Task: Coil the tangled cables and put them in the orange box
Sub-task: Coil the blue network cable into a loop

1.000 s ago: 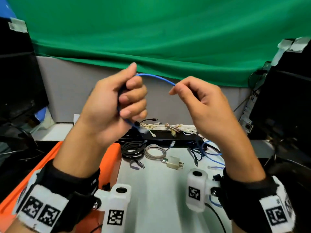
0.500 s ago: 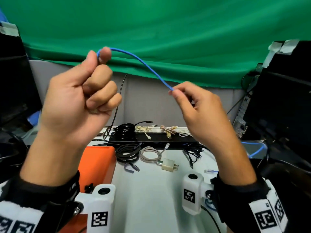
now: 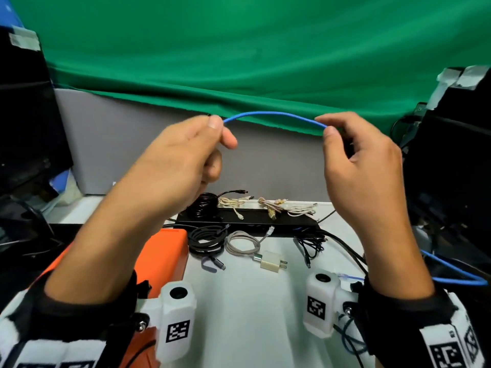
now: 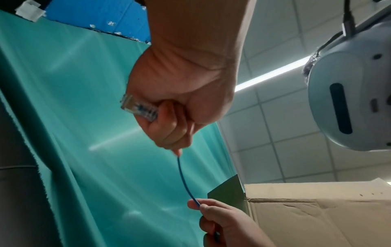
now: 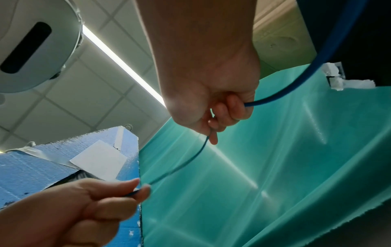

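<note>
- Our left hand [image 3: 183, 166] blocks part of what's on the table [image 3: 247, 314], and our forearm covers most of the orange box [image 3: 164, 251] at the table's left edge, so we can't see what's inside
- The blue cable [image 3: 273, 116] runs out of the head view at the right edge, so we can't tell how long it is or where its other end goes
- The left hand is curled and pinches the blue cable between thumb and forefinger; the left wrist view shows a clear plastic plug [image 4: 139, 109] sticking out of that fist
- The right hand [image 3: 364, 166] pinches the same cable with thumb and fingertip, other fingers loosely curled, the cable going through the palm and out the back
- The cable is thin and bright blue, arching gently between both hands, held up in the air above the table
- The table is white; near its far edge are a black cable coil [image 3: 206, 239], a grey cable coil [image 3: 243, 244], a white plug adapter [image 3: 272, 264] and a black power strip [image 3: 255, 221] with pale cables on top
- A green cloth [image 3: 239, 49] hangs behind
</note>
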